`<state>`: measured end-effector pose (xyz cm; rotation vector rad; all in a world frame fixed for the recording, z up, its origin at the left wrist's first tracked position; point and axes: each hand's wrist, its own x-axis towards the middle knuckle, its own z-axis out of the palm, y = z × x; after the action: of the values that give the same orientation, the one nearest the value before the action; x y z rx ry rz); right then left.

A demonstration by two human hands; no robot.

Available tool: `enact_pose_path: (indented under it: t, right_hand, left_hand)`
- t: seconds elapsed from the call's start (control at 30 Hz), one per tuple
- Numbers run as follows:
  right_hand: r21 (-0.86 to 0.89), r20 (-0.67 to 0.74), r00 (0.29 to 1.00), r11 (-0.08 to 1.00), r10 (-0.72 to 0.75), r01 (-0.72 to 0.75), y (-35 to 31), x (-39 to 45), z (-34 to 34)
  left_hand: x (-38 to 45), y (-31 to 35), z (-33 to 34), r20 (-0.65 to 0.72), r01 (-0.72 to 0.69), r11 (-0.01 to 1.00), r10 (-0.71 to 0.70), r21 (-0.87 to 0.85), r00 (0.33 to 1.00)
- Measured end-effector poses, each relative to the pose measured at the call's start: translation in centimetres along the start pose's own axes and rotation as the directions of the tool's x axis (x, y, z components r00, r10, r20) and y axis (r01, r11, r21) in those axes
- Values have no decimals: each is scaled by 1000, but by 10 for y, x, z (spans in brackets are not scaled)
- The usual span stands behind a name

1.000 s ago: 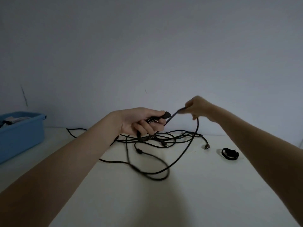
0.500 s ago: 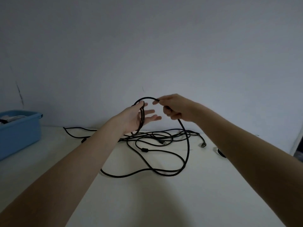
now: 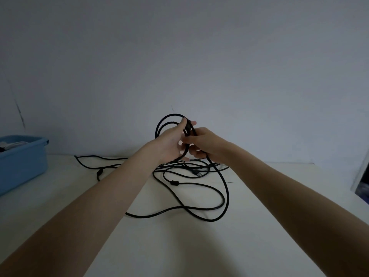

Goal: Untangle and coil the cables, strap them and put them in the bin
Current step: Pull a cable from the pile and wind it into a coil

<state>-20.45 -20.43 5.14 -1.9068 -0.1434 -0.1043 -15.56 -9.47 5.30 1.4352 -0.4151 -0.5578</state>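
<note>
A long black cable (image 3: pixel 199 184) lies tangled in loose loops on the white table (image 3: pixel 179 246). Part of it is wound into a small coil (image 3: pixel 162 124) held up above the tangle. My left hand (image 3: pixel 171 142) holds that coil between thumb and fingers. My right hand (image 3: pixel 201 144) meets it from the right and grips the same strands, with the cable trailing down from it to the table. A blue bin (image 3: pixel 22 162) stands at the far left with some pale items inside.
A grey wall (image 3: pixel 219 66) rises right behind the table. A cable end with a ferrite bead (image 3: pixel 99 172) lies toward the bin. The table's right edge (image 3: pixel 359 196) drops off near a dark gap.
My right hand has come in to my left hand, laying another loop onto the coil. The coil now shows two turns. The strap at the right has left the view.
</note>
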Motion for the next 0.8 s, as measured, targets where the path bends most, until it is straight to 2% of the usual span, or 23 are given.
enact_pose_path:
  t: [0.07,0.13,0.2,0.27,0.33,0.47,0.5,0.53,0.6,0.7,0.73,0.8]
  right_hand:
    - [12,-41,998,999,36,-36,0,2,1]
    - [68,-64,994,995,83,-79,1,3,0]
    - [162,-99,987,981,123,-107,0,4,-5]
    - [270,-144,975,954,171,-128,-1,6,-11]
    - [370,-164,965,919,206,-134,-3,6,-14]
    - [466,-133,950,864,284,-193,-2,5,-20]
    - [508,-112,944,834,311,-215,-2,5,-23]
    - [551,-95,936,801,339,-234,-3,6,-26]
    - [590,-83,919,762,387,-267,-6,9,-33]
    - [539,-124,892,784,434,-307,-9,11,-43]
    - [514,-144,883,797,446,-319,-8,12,-45]
    - [450,-203,874,835,442,-317,-6,11,-50]
  left_hand:
    - [-2,-2,2,39,-5,990,-1,141,999]
    - [-6,-3,3,108,-34,939,-4,341,994]
    - [-11,-2,3,157,-74,801,-25,594,987]
    - [-12,-3,3,163,-127,594,-7,794,987]
    - [-10,-4,4,166,-169,511,52,843,985]
    - [-6,-8,10,190,-224,534,118,815,975]
    - [-7,-10,11,208,-239,482,118,843,971]
    - [-7,-12,11,227,-254,365,116,896,967]
    - [-7,-14,9,264,-272,62,116,960,958]
    - [-9,-18,8,307,-226,-369,180,902,934]
    - [-10,-20,8,326,-210,-447,201,870,924]
    - [-9,-24,11,339,-188,-509,222,840,914]
